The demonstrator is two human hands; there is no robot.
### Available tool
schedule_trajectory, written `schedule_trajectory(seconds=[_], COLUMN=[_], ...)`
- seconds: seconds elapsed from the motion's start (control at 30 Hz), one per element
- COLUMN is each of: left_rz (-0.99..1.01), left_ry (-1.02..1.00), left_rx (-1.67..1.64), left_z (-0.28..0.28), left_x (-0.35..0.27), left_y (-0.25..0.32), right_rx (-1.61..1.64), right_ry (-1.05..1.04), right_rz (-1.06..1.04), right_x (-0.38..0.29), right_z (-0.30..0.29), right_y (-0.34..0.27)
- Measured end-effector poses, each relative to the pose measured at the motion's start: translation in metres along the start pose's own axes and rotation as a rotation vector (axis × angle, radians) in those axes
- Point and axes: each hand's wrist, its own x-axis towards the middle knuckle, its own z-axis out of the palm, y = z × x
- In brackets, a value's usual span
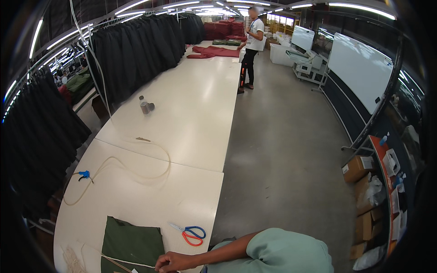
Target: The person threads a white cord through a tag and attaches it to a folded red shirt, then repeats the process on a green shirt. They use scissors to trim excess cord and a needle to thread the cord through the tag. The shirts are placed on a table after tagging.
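Note:
My right hand is at the bottom edge, its fingers curled at one end of a white cord. The cord lies across a folded dark green cloth piece on the pale table. Beside the cord, a thin tan stick slants over the cloth. Fabric scissors with one blue and one red handle lie partly open, right of the cloth. To its left is a tangle of cream cord. My left hand is out of view.
A clear air hose with a blue air gun loops over the table. A bottle stands farther along. Dark garments hang along the left. A person stands by a red garment. Whiteboards and a shelf line the right.

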Motion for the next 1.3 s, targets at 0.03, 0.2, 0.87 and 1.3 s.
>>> schedule_trajectory(seconds=[0.03,0.2,0.87,1.3], left_rz=[0.005,-0.002,-0.115,-0.055], left_ry=[-0.017,-0.052,-0.276,-0.38], left_rx=[-0.007,0.078,-0.095,-0.059], left_z=[0.0,-0.006,-0.051,-0.092], left_x=[0.001,0.005,-0.006,-0.02], left_y=[-0.001,-0.006,0.011,-0.011], right_rx=[-0.006,-0.026,-0.008,0.009], right_ry=[0.001,0.024,0.21,0.289], right_rz=[0.007,0.027,0.018,-0.044], right_x=[0.0,0.001,-0.022,-0.035], right_z=[0.0,0.001,0.057,0.104], right_y=[-0.001,0.002,0.044,0.07])
